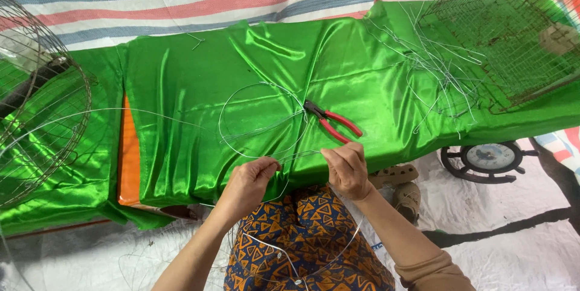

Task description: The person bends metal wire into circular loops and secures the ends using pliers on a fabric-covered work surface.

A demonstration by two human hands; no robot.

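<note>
Head view: a thin wire [299, 157], hard to trace against the shiny cloth, runs between two hands at the near edge of the counter [199, 73]. The left hand [249, 183] pinches one end in clenched fingers; the right hand [346, 169] grips the other. A wire loop [225, 107] lies just beyond, beside red-handled pliers [332, 122]. Loose wire offcuts [438, 70] tangle near a rusty mesh cage [513, 43], cut off at right. A round wire frame [42, 116] is cropped left.
</note>
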